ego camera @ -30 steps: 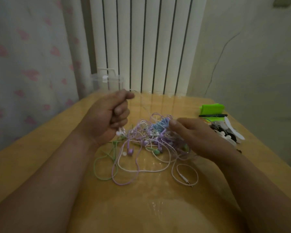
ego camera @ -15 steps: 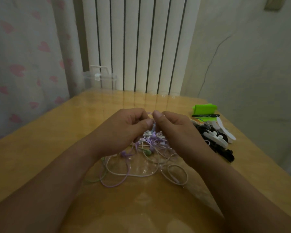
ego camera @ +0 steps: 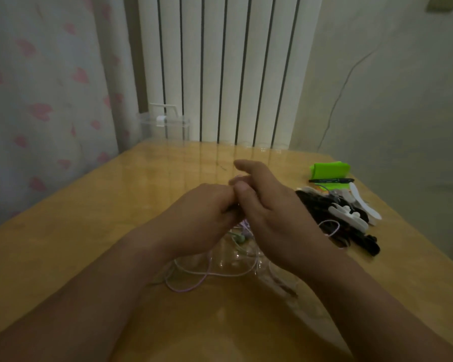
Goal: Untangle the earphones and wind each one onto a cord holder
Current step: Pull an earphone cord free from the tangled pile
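The left hand (ego camera: 202, 212) and right hand (ego camera: 270, 212) meet over the earphones (ego camera: 239, 239) and hide most of the tangle; only a few loops show near them. Where the fingers (ego camera: 249, 165) touch, any grip on a cord cannot be made out. Both forearms run off the near edge. The cord holders (ego camera: 348, 218) on the right blur into a dark heap

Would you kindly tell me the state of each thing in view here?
earphones: tangled, partly lifted off the table
left hand: fingers curled, pinches the earphones
right hand: pinches the earphones, forefinger straight
white cord holder: lying flat, no cord wound on it
black pen: lying flat
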